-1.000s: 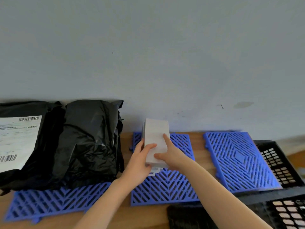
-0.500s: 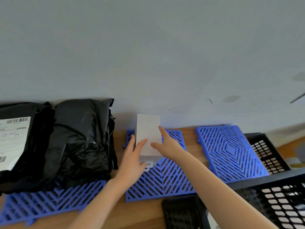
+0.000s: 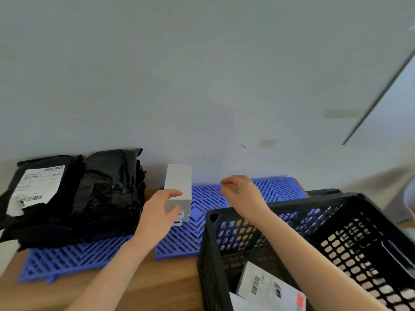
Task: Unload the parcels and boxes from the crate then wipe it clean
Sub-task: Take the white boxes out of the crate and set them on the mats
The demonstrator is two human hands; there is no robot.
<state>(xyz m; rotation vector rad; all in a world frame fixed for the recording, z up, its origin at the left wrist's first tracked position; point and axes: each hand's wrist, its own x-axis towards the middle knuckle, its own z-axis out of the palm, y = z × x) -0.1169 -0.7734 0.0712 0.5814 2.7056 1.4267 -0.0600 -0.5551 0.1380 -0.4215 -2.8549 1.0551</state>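
Observation:
A white box (image 3: 178, 185) lies on the middle blue plastic grid mat (image 3: 197, 223) against the wall. My left hand (image 3: 160, 212) grips the box's near end, thumb and fingers around it. My right hand (image 3: 241, 194) hovers to the right of the box, fingers loosely curled and apart, holding nothing. The black perforated crate (image 3: 350, 239) fills the lower right, and a white parcel with a barcode label (image 3: 269, 288) lies inside it. Two black plastic mailer bags (image 3: 89, 196) sit at the left, one with a white shipping label (image 3: 39, 185).
A second blue grid mat (image 3: 74, 259) lies under the black bags, and a third (image 3: 278, 187) sits behind the crate. The wooden table top (image 3: 157, 290) shows at the front. A grey wall (image 3: 202, 86) stands directly behind everything.
My right hand has let go of the white box and moved right. My left hand still holds the box. The view has shifted right and down, bringing the crate into view.

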